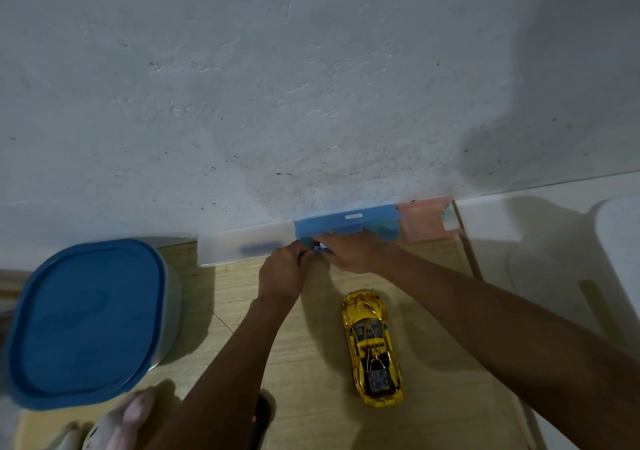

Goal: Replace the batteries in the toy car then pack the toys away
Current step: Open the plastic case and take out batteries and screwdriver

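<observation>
A shiny gold toy car (373, 349) stands on its wheels on the wooden table, nose pointing away from me. Both my hands reach past it to the back edge by the wall. My left hand (284, 269) and my right hand (349, 252) meet over a small object (320, 247) at the lower left corner of a blue plastic case (346, 224). The fingers of both hands are closed around that small object; it is mostly hidden and I cannot tell what it is.
A frosted clear case (239, 247) lies left of the blue one and a pink case (427, 219) lies right of it, all against the wall. A tub with a blue lid (86, 318) stands at the left. A plush toy (114, 422) and a dark object (259, 418) sit near me.
</observation>
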Action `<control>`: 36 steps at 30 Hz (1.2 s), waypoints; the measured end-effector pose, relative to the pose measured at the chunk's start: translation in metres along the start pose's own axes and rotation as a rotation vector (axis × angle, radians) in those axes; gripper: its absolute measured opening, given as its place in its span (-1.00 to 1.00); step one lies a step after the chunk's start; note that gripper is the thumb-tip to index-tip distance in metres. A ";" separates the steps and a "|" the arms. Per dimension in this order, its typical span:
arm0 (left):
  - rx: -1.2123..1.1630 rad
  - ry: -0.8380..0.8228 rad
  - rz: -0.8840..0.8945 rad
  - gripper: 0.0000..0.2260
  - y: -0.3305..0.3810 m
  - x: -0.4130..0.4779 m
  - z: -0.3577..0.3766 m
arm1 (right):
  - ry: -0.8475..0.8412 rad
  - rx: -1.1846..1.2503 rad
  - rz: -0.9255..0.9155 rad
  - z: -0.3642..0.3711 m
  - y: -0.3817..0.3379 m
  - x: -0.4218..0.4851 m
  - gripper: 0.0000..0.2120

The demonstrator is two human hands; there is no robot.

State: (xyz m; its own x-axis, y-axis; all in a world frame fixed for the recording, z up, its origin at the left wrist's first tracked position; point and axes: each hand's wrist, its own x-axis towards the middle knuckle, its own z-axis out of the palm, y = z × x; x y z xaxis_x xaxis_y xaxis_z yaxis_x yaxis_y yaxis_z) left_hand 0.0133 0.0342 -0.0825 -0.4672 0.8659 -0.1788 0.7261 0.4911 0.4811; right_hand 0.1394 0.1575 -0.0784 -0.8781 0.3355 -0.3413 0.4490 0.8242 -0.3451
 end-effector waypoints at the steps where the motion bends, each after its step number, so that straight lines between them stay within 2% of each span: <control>1: 0.002 0.001 -0.001 -0.80 0.000 0.000 0.000 | -0.001 -0.006 -0.004 0.001 0.001 0.000 -0.62; 4: 0.001 -0.004 -0.021 -0.80 0.000 0.001 0.000 | 0.011 -0.005 -0.014 -0.002 0.002 -0.001 -0.59; 8: -0.019 -0.012 -0.035 -0.80 0.001 0.000 -0.002 | 0.031 -0.041 -0.041 -0.004 0.004 -0.002 -0.66; 15: -0.039 -0.002 -0.039 -0.82 0.003 -0.002 -0.003 | 0.212 -0.073 -0.016 -0.001 0.008 -0.006 -0.63; 26: -0.011 -0.004 -0.013 -0.82 0.002 -0.002 -0.004 | 0.292 0.104 0.167 -0.001 0.021 -0.012 -0.47; 30: -0.004 -0.003 0.004 -0.81 0.002 -0.001 -0.004 | 0.449 0.241 0.195 -0.014 0.016 -0.023 -0.59; 36: -0.038 -0.012 0.024 -0.82 -0.001 0.001 -0.005 | 0.568 0.074 0.174 0.025 0.017 -0.050 -0.58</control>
State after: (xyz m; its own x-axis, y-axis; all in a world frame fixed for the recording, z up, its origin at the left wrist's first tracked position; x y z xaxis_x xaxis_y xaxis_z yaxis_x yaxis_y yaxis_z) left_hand 0.0095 0.0338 -0.0793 -0.4438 0.8785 -0.1767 0.7173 0.4665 0.5177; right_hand 0.1951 0.1432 -0.0890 -0.7326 0.6708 0.1155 0.5866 0.7083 -0.3926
